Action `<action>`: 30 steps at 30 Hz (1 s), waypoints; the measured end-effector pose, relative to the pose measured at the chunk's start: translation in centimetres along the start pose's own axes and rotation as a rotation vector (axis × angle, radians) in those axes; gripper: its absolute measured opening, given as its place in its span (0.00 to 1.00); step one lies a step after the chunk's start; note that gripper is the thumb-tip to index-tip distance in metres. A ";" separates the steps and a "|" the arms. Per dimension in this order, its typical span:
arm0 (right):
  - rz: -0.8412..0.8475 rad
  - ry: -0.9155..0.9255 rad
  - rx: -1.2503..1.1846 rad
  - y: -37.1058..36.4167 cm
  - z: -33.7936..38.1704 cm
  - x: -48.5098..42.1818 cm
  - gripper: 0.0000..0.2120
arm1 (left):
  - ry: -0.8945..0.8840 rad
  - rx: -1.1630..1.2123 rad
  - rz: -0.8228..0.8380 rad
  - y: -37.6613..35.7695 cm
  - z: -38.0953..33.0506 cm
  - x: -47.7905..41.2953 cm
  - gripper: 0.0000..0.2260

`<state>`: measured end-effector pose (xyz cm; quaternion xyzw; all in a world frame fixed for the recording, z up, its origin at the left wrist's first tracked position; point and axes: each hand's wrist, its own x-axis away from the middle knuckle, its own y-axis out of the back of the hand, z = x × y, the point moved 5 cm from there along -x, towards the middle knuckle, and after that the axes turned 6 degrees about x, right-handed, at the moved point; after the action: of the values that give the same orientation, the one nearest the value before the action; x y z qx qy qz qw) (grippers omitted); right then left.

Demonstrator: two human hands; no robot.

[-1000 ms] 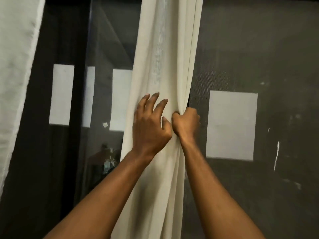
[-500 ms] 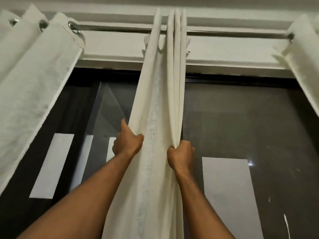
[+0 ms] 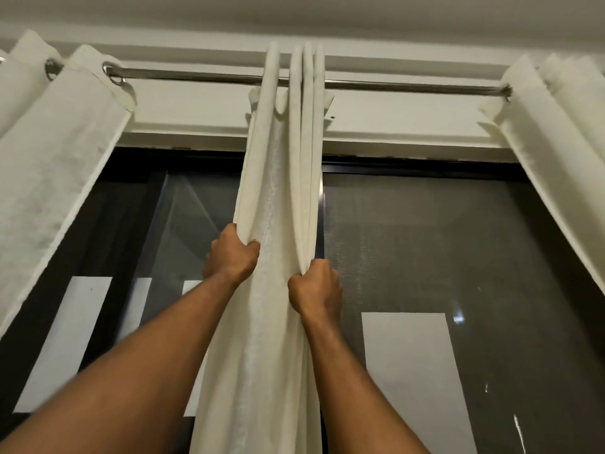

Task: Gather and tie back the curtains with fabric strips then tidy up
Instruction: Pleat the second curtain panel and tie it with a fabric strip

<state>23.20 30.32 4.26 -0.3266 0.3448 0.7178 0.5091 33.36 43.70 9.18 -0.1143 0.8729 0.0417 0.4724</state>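
Observation:
A cream middle curtain point(image 3: 278, 178) hangs in narrow folds from a metal rod point(image 3: 196, 74) in front of a dark window. My left hand point(image 3: 233, 253) grips the curtain's left edge, fingers curled into the fabric. My right hand point(image 3: 316, 288) is clenched on the bunched right folds, a little lower. Both arms reach upward. No fabric strip is in view.
Another cream curtain point(image 3: 55, 165) hangs at the left and a third curtain point(image 3: 556, 132) at the right, both on the same rod. Behind is dark glass point(image 3: 442, 244) with white rectangles point(image 3: 412, 371) on it. A pale wall band and ceiling run above the rod.
My view has tilted upward from the window to the rod. My left hand went from lying flat on the curtain to gripping its left edge. My right hand keeps its hold.

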 end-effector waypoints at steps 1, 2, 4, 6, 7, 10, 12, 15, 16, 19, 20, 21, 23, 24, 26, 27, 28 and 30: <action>0.002 0.002 -0.001 0.2 0.1 -0.2 0.08 | -0.014 -0.006 0.013 -0.2 -0.3 -0.5 0.16; 0.006 0.003 -0.001 0.3 0.1 -0.3 0.08 | -0.019 -0.019 0.017 -0.2 -0.7 -0.8 0.15; 0.018 0.007 0.003 0.6 0.0 -0.5 0.08 | -0.011 -0.066 0.005 -0.4 -1.5 -1.3 0.15; 0.021 0.011 0.002 0.9 -0.2 -0.6 0.08 | -0.023 -0.134 0.032 -0.9 -2.8 -1.1 0.14; 0.021 0.011 -0.003 1.1 -0.4 -0.8 0.07 | -0.062 -0.191 0.070 -1.5 -4.1 -0.5 0.12; 0.009 0.028 -0.044 1.2 -1.3 -1.0 0.07 | -0.320 -0.371 0.196 -4.6 -9.7 2.6 0.07; -0.048 0.042 -0.134 1.6 -1.7 -1.2 0.13 | -0.489 -0.452 0.200 -6.2 -13.6 4.5 0.07; -0.121 0.041 -0.203 3.1 -2.1 -1.9 0.13 | -0.643 -0.570 0.180 -6.7 -17.4 5.1 0.05; -0.120 0.035 -0.202 3.7 -2.2 -2.3 0.11 | -0.666 -0.598 0.190 -6.6 -17.9 5.0 0.05; -0.089 0.039 -0.171 4.8 -2.0 -2.6 0.04 | -0.665 -0.587 0.198 -5.5 -17.8 5.3 0.06; -0.079 0.041 -0.144 4.9 -2.0 -2.5 0.03 | -0.636 -0.553 0.189 -5.0 -16.9 5.3 0.07; -0.059 0.030 -0.116 4.7 -2.2 -2.2 0.02 | -0.599 -0.515 0.178 -4.6 -15.5 5.3 0.07; -0.011 0.005 -0.095 3.9 -2.4 -1.3 0.02 | -0.499 -0.415 0.141 -3.5 -11.8 5.5 0.08; 0.009 0.006 -0.098 3.5 -2.5 -0.7 0.03 | -0.446 -0.356 0.130 -3.1 -9.8 5.8 0.10; 0.050 0.017 -0.134 2.7 -2.2 0.2 0.08 | -0.376 -0.260 0.157 -2.9 -6.3 7.0 0.21; 0.076 0.021 -0.164 2.1 -2.1 0.6 0.12 | -0.347 -0.181 0.187 -3.0 -4.8 7.9 0.25; 0.107 0.030 -0.192 1.6 -1.9 1.0 0.15 | -0.309 -0.060 0.214 -2.9 -3.5 8.7 0.25; 0.182 0.050 -0.265 0.6 -1.7 1.9 0.17 | -0.206 0.198 0.212 -2.5 -1.2 9.8 0.20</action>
<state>22.37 29.71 1.87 -0.3761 0.2878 0.7919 0.3855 27.84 39.52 1.73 0.0305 0.8270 0.0167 0.5612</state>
